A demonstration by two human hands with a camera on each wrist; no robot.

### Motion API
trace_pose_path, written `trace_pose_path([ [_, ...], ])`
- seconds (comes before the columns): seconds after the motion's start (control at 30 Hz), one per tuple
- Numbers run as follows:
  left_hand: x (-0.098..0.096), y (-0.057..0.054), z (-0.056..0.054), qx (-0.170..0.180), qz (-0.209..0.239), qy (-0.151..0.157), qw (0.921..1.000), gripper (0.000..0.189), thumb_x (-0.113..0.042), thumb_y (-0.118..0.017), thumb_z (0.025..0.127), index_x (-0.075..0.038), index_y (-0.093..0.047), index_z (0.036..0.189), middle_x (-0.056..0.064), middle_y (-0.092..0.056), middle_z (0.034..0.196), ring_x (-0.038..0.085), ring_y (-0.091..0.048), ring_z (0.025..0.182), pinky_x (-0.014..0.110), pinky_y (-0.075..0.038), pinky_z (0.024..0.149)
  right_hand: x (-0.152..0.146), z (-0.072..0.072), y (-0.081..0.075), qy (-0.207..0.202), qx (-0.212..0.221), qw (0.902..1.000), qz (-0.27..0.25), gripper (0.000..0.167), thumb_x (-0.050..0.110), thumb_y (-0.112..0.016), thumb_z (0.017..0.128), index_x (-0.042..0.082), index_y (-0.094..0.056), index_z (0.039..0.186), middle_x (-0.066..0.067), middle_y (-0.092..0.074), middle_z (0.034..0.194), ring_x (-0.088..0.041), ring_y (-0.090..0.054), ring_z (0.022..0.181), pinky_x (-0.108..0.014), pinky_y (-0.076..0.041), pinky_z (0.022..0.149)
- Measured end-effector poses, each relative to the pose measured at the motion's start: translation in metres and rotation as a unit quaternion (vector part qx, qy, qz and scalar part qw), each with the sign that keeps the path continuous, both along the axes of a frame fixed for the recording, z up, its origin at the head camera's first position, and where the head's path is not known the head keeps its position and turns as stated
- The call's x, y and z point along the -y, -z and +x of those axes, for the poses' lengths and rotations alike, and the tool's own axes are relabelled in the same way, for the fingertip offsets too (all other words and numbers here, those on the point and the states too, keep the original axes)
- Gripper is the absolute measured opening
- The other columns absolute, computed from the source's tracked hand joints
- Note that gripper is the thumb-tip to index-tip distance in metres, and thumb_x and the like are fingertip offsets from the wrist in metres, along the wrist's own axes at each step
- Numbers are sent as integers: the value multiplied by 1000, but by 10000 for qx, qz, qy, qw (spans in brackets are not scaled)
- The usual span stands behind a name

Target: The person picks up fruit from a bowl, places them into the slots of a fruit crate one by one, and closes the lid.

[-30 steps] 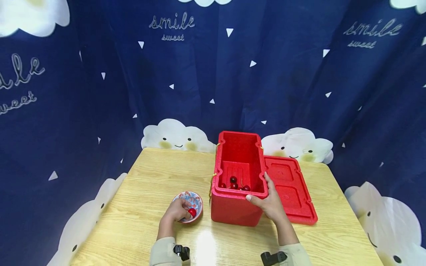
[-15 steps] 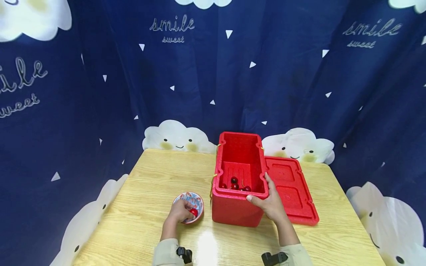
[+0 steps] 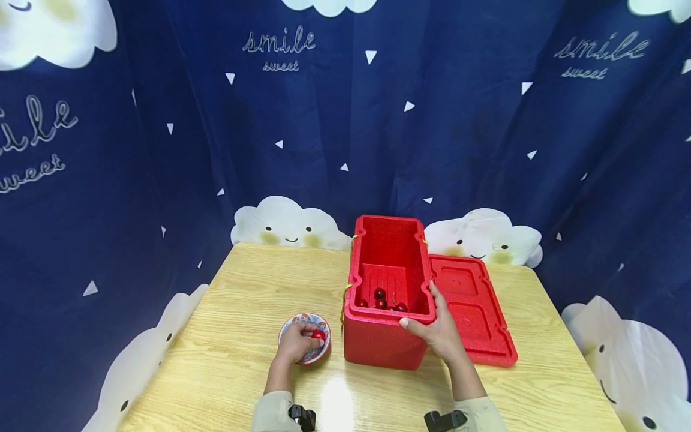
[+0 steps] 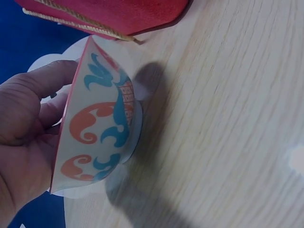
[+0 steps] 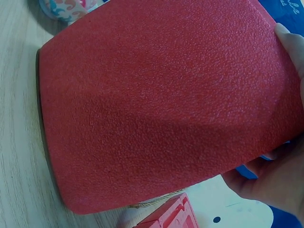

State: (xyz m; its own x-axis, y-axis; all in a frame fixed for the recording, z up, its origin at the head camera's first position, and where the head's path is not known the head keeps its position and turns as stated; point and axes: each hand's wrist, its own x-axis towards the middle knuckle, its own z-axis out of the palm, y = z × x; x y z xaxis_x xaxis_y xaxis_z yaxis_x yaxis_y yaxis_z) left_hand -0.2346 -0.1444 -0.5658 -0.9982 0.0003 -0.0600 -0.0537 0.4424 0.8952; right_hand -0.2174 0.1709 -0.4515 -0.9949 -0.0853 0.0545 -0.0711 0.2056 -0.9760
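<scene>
In the head view my left hand (image 3: 296,343) is at the patterned bowl (image 3: 305,360), pinching a bright red cherry (image 3: 318,335) over its inside. The left wrist view shows the bowl's outer wall (image 4: 102,123) with orange and teal swirls; the fingers (image 4: 54,78) reach over its rim and the cherry is hidden there. My right hand (image 3: 444,333) grips the near right corner of the red foam box (image 3: 384,342), thumb on the front rim, fingers along the right side. Several dark red cherries (image 3: 380,304), some with stems, lie on the box's floor.
The red lid (image 3: 472,312) lies flat on the wooden table (image 3: 259,282), right of the box. A yellow cord (image 3: 344,303) hangs at the box's left side. Behind the table hangs a dark blue curtain (image 3: 324,120) with clouds.
My left hand has risen slightly and shifted right within the bowl, bringing the red cherry up toward the rim. The right hand stays on the box corner.
</scene>
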Motion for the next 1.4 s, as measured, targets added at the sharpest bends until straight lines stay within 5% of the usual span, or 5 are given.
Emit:
trace_pose_path([
  [0.2,-2,1,-2,-125,205,-144,9996,32,-2,-76,70,8,-64,98,10,-62,86,17,-57,76,29,-48,68,-7,-14,27,62,-132,9999,-6,105,20,-81,70,20,-12,149,-11,-30,142,-32,-36,123,-43,-48,83],
  [0.47,-4,-3,-1,-149,523,-675,9962,33,-5,-78,68,3,-64,98,8,-62,86,18,-58,71,31,-51,60,-5,-12,27,56,-105,9999,-39,106,22,-82,69,21,-12,149,-10,-31,142,-33,-36,123,-43,-49,81],
  [1.03,-10,-56,-5,-374,1136,-991,9879,37,-6,-77,72,-1,-62,105,9,-60,96,21,-57,83,32,-49,73,-6,-12,28,62,-113,9999,2,105,20,-81,70,19,-12,149,-12,-31,141,-34,-37,122,-42,-49,82],
  [1.4,-17,-83,-14,-759,1369,-954,9830,33,-7,-77,73,-2,-64,103,10,-62,93,20,-59,81,30,-48,70,-4,-8,17,12,-157,9998,-100,105,14,-80,72,13,-9,149,-15,-27,145,-34,-36,124,-36,-43,88],
])
